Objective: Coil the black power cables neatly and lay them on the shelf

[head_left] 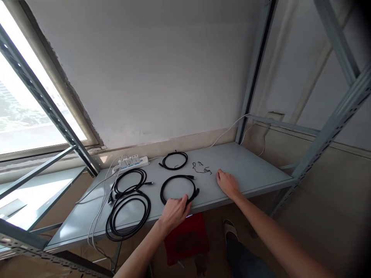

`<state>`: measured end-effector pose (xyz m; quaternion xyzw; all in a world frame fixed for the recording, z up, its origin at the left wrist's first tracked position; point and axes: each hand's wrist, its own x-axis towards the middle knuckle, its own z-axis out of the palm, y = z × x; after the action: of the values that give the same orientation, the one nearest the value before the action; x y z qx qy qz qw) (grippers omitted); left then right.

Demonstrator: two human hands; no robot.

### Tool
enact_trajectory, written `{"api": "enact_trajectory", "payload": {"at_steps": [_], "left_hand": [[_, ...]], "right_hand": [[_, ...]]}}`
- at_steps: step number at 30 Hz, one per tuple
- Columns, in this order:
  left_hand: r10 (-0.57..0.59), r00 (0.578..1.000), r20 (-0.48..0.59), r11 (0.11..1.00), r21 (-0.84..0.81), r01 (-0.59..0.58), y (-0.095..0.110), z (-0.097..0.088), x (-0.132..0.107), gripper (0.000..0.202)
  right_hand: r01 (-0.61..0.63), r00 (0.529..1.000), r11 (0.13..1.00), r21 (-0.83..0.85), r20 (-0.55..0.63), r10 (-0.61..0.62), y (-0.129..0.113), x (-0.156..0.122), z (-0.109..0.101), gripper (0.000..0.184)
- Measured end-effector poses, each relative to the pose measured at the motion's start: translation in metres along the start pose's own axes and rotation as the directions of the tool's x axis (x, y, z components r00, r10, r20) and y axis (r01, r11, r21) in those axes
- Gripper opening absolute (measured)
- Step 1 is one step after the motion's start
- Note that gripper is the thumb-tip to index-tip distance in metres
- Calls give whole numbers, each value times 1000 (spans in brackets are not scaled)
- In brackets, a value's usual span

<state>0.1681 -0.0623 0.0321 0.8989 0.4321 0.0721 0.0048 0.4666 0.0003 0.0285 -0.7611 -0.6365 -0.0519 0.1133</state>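
Note:
My left hand (174, 211) rests on the near edge of a coiled black cable (179, 188) in the middle of the grey shelf (255, 166), its fingers curled over the coil's front loop. My right hand (227, 183) lies flat on the shelf to the right of that coil, fingers stretched out and holding nothing. Just beyond the right hand lie several small black twist ties (202, 168). A smaller black coil (174, 160) sits at the back, and two larger black coils (129, 181) (128, 216) lie to the left.
A white power strip (131, 163) with white leads sits at the back left of the shelf. Metal rack posts (333, 127) frame the shelf. A window (23, 112) is at the left. A red stool (187, 239) and my slippered foot (231, 230) are below.

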Motion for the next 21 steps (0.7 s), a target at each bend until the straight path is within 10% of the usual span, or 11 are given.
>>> {"api": "enact_trajectory", "payload": {"at_steps": [6, 15, 21], "left_hand": [[326, 945, 35, 941, 87, -328, -27, -24, -26, 21], [-11, 990, -139, 1000, -8, 10, -66, -27, -53, 45], [-65, 992, -109, 971, -237, 38, -76, -22, -54, 76]], "right_hand": [[18, 1000, 1000, 4, -5, -18, 0, 1, 2, 33], [31, 1000, 999, -7, -1, -31, 2, 3, 6, 30], [120, 992, 991, 60, -48, -118, 4, 0, 7, 20]]}}
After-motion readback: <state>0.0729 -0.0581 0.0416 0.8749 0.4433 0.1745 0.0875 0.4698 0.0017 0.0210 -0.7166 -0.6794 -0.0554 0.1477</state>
